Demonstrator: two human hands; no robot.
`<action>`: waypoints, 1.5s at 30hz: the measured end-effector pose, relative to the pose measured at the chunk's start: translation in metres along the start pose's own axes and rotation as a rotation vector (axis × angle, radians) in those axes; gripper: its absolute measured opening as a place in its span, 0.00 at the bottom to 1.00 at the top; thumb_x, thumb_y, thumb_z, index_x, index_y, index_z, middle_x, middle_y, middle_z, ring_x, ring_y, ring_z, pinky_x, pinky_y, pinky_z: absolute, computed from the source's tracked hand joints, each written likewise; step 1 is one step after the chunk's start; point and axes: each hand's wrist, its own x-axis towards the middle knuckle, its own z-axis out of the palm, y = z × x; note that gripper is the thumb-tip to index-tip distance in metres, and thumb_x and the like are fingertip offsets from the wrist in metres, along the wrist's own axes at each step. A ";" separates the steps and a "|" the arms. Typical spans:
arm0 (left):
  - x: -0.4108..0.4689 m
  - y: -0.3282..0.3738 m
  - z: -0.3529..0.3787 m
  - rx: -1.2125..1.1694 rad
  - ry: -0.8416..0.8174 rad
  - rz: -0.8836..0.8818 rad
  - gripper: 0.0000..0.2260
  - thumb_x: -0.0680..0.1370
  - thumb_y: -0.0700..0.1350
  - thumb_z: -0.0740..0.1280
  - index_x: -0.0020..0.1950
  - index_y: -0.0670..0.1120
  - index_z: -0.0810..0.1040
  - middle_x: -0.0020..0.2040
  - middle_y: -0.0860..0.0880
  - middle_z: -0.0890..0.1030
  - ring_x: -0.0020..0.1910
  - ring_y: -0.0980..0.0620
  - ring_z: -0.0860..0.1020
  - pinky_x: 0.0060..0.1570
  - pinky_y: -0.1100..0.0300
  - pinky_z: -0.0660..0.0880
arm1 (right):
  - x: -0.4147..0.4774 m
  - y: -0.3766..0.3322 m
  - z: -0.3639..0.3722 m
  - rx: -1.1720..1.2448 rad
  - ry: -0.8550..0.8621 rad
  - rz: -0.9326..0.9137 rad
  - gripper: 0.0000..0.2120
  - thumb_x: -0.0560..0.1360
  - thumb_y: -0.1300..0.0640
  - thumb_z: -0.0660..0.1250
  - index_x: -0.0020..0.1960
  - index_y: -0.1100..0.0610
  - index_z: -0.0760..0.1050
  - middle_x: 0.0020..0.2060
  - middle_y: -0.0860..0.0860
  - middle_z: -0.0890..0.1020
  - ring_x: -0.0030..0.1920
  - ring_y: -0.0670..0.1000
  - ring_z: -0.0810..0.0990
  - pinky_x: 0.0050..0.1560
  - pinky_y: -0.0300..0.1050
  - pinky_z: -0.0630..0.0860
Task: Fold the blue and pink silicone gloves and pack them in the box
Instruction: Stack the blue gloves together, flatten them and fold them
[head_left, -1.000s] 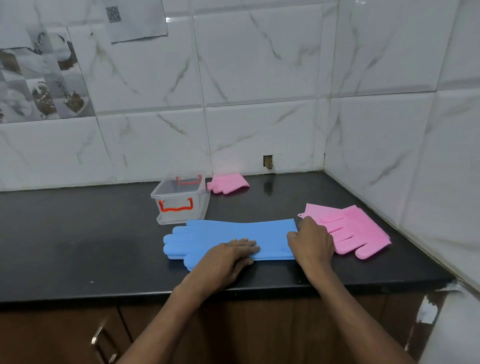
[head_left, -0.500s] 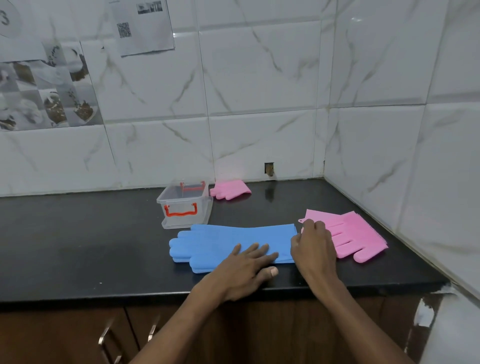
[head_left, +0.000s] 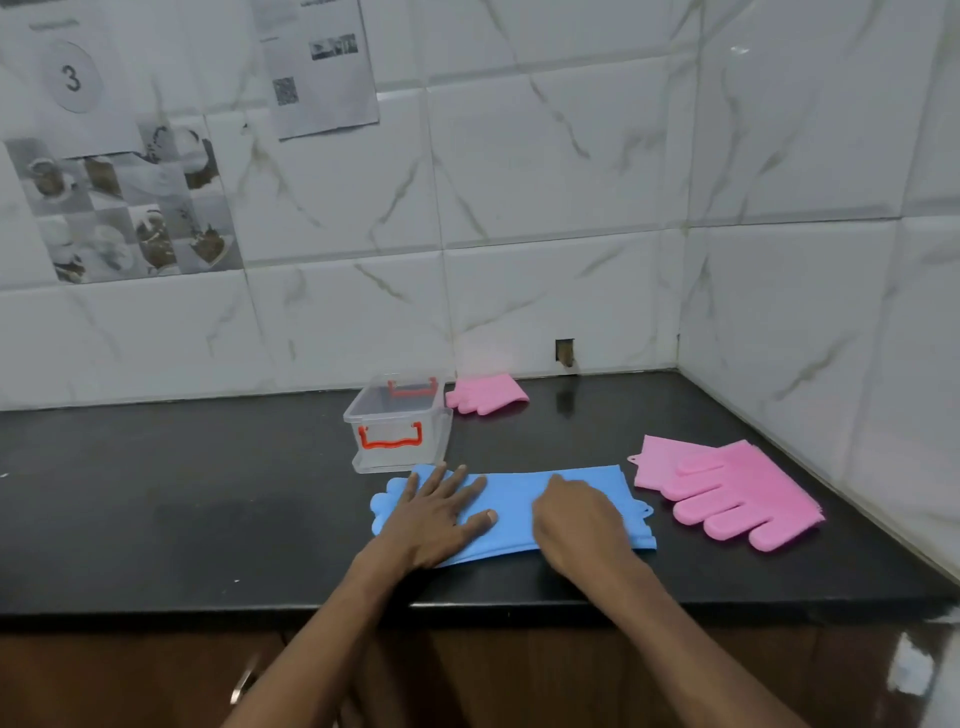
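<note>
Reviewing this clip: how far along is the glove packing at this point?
Done: the far pink glove beside the clear box looks folded; nothing shows inside the box. In hand: the left hand lies flat and the right hand rests on the blue glove, spread full length on the counter. Left: fold the blue glove, handle the near pink glove, pack everything.

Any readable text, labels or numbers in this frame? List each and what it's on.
"3": inside a circle on the paper sheet on the wall, upper left.
Unreadable: the print on the second sheet, around its QR code, is too blurred.
No label visible on the box.
</note>
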 end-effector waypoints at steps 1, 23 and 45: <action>0.000 0.000 0.001 0.010 0.005 -0.003 0.31 0.77 0.69 0.46 0.79 0.62 0.49 0.80 0.55 0.47 0.79 0.53 0.41 0.76 0.45 0.36 | 0.006 -0.012 0.005 0.016 -0.009 -0.095 0.20 0.78 0.58 0.55 0.67 0.64 0.68 0.69 0.61 0.70 0.68 0.60 0.69 0.65 0.51 0.67; 0.000 0.000 -0.003 0.048 -0.034 0.020 0.37 0.67 0.78 0.38 0.76 0.69 0.44 0.81 0.52 0.45 0.79 0.50 0.40 0.74 0.41 0.35 | -0.021 0.047 -0.030 -0.006 0.101 0.398 0.21 0.77 0.39 0.60 0.55 0.56 0.75 0.50 0.53 0.80 0.47 0.53 0.77 0.41 0.43 0.69; 0.033 0.057 -0.051 -1.201 -0.101 -0.134 0.24 0.79 0.61 0.60 0.52 0.40 0.80 0.42 0.44 0.83 0.38 0.50 0.80 0.49 0.51 0.78 | -0.027 -0.020 -0.008 -0.047 0.552 -0.074 0.21 0.67 0.63 0.74 0.58 0.58 0.76 0.30 0.53 0.80 0.29 0.54 0.80 0.27 0.45 0.74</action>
